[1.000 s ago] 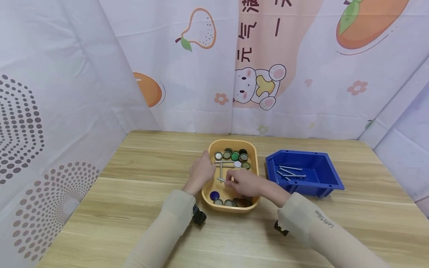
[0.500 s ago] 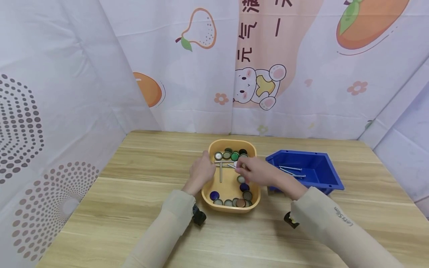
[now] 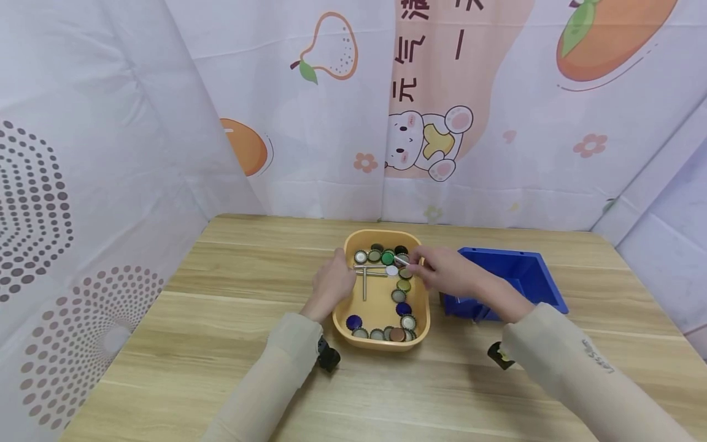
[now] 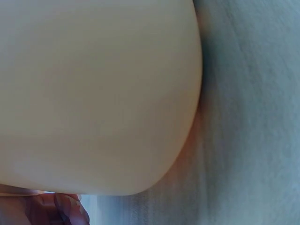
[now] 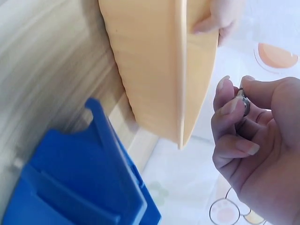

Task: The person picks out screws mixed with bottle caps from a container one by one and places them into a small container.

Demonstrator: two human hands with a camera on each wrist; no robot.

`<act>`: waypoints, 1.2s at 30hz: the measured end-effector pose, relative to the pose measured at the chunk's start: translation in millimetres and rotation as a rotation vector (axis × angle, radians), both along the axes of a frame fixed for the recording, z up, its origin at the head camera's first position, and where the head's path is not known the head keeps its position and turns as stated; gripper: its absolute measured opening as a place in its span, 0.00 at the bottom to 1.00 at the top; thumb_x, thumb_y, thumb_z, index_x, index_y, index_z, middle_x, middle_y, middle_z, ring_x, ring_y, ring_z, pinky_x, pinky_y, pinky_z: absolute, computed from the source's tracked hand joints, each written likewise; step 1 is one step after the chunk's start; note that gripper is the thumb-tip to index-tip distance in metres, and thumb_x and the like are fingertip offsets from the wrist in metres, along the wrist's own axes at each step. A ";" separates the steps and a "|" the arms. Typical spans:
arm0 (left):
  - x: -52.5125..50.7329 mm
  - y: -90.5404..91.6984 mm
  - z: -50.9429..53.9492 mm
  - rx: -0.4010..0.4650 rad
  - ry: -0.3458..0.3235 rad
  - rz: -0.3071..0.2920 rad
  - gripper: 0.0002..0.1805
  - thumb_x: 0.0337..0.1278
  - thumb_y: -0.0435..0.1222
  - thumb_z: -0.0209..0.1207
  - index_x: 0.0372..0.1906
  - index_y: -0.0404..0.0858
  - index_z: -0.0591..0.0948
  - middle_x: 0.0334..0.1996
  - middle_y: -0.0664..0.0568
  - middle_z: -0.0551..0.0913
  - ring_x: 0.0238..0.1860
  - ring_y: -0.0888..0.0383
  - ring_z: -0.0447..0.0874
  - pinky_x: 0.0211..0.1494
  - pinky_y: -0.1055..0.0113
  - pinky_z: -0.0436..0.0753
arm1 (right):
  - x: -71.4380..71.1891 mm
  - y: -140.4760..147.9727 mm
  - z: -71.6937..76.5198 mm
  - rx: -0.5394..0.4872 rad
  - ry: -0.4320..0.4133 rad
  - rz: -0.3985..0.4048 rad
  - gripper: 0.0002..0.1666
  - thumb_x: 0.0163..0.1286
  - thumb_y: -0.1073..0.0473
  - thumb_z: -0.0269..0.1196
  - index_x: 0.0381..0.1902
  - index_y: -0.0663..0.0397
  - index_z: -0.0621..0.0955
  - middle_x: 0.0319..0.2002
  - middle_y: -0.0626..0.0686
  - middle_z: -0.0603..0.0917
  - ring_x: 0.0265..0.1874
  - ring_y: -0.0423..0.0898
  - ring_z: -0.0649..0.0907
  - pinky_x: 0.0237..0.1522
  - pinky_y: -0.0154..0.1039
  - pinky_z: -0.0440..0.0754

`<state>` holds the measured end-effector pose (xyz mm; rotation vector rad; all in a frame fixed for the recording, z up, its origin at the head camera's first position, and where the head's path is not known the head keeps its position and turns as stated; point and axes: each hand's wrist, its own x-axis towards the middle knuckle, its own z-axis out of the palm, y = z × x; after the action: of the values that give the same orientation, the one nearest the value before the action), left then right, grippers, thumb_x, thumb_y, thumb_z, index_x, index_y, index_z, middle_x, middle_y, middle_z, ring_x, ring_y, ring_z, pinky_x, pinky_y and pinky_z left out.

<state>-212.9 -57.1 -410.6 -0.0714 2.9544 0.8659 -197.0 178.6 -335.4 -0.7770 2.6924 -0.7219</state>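
The metal bolt (image 3: 401, 261) is pinched by the right hand (image 3: 450, 271) over the one o'clock part of the yellow tub (image 3: 381, 346), whose wall is gripped by the left hand (image 3: 334, 279) at about nine o'clock, with a blue bin (image 3: 510, 263) set at the tub's three o'clock on the surface (image 3: 237, 282).

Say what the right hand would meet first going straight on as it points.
Likely the green cap, just beyond the bolt the right hand pinches; its height is unclear, so it might pass above.
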 end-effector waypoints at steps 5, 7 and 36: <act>0.0 -0.2 0.2 -0.014 0.012 -0.003 0.20 0.61 0.35 0.48 0.57 0.35 0.70 0.27 0.45 0.77 0.23 0.51 0.76 0.22 0.62 0.70 | -2.8 13.1 4.0 0.005 -0.010 -0.034 0.11 0.77 0.53 0.53 0.44 0.54 0.76 0.22 0.50 0.79 0.18 0.41 0.73 0.19 0.35 0.70; 0.0 -0.4 0.0 -0.017 0.010 -0.002 0.21 0.61 0.35 0.48 0.58 0.35 0.70 0.27 0.45 0.77 0.23 0.51 0.76 0.22 0.62 0.70 | -3.7 19.7 6.2 0.008 -0.009 -0.040 0.10 0.77 0.53 0.53 0.43 0.54 0.76 0.22 0.50 0.78 0.18 0.41 0.73 0.19 0.35 0.70; 0.6 -0.6 1.0 0.008 0.000 0.011 0.19 0.58 0.34 0.49 0.56 0.36 0.70 0.29 0.45 0.77 0.25 0.50 0.77 0.24 0.61 0.72 | -15.7 102.6 -10.3 0.172 0.148 -0.042 0.08 0.73 0.57 0.58 0.41 0.56 0.79 0.27 0.48 0.80 0.23 0.39 0.73 0.28 0.35 0.71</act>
<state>-212.3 -57.7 -409.6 -0.0876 2.9533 0.8794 -212.7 281.2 -345.7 -0.7603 2.8641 -0.4492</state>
